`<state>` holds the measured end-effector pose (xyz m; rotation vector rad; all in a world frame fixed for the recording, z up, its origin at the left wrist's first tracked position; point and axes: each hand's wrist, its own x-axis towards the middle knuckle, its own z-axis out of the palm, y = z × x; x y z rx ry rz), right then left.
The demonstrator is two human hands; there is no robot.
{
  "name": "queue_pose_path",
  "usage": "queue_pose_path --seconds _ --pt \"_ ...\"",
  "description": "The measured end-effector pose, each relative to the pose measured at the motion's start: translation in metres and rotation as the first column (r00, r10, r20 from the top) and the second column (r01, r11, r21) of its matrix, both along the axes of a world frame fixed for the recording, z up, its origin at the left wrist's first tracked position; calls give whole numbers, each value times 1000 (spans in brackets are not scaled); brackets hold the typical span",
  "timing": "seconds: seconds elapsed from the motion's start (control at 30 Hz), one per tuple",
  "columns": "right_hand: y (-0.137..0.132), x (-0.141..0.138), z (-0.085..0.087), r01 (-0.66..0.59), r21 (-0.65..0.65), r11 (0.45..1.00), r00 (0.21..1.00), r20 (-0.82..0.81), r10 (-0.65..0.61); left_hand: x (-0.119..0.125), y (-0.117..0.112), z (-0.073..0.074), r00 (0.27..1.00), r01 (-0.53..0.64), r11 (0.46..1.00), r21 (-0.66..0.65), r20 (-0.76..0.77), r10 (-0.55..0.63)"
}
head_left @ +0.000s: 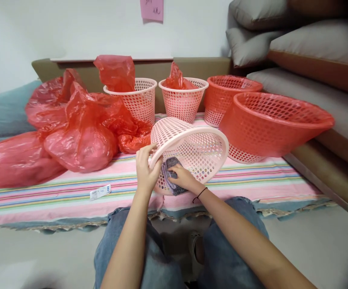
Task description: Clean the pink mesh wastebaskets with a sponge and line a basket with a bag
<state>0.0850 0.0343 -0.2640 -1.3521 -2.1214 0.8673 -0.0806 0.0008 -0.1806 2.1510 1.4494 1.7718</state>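
Note:
A pale pink perforated plastic wastebasket [174, 130] lies tilted on its side, its mouth turned toward me and to the right. My left hand [146, 168] grips its rim at the left, thumb in front and fingers around the outside. Inside the mouth, my right hand [183, 176] presses a folded grey-purple cloth [174, 186] against the lower inner wall. Part of the cloth is covered by the fingers. A black band circles my right wrist.
Behind stand two pink wastebaskets [183, 102] with red bags inside, and two lined with red bags [264, 124] at right. Full red bags [80, 136] heap at left. A white label [100, 192] lies on the striped cloth [122, 176]. Cushions [321, 48] are stacked at right.

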Motion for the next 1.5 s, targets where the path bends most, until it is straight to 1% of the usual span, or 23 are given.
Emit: queue_pose_path --seconds 0.07,0.13,0.23,0.3,0.37,0.57,0.67,0.73,0.8,0.9,1.0,1.13,1.3,1.4,1.5 --pt "0 -4 -4 -5 -2 1000 999 33 5 -2 3 -3 999 35 999 -21 6 -34" --pt "2 -4 -7 -6 -12 1000 999 52 7 -4 4 -6 993 108 991 -75 52 -104" --pt "5 -2 -9 -9 -32 999 998 63 11 -5 4 -9 952 254 950 -184 223 -211" --pt "6 -2 -10 -5 -39 999 998 67 8 -5 3 -11 919 317 921 -225 313 -240" --pt "5 -2 -11 3 -43 999 997 75 0 -7 3 -14 906 332 913 -235 348 -239" --pt "-1 -9 -12 1 -26 1000 991 136 2 -15 0 -20 880 321 919 -230 431 -200" --pt "-11 -11 -9 -25 -7 1000 981 193 26 -18 -4 -19 860 311 924 -221 479 -175" --pt "-22 -7 -4 -66 4 998 971 230 63 -19 -8 -16 843 310 926 -213 512 -165" --pt "-35 1 3 -127 9 992 958 260 120 -19 -13 -11 825 311 929 -202 543 -159" --pt "-57 19 19 -221 41 974 935 293 200 -16 -23 -2 786 312 933 -178 601 -147" --pt "-76 34 39 -262 131 956 926 315 210 -12 -34 11 723 308 939 -151 678 -128" --pt "-98 44 65 -274 212 938 922 335 194 -8 -53 30 647 314 940 -130 755 -112" --pt "-128 54 98 -322 256 912 891 406 201 -7 -85 57 602 353 929 -109 786 -136" --pt "-148 61 119 -329 279 902 894 401 202 -5 -110 71 547 368 925 -91 826 -137" --pt "-169 68 138 -332 300 894 894 402 197 -1 -137 80 497 349 935 -68 859 -123"
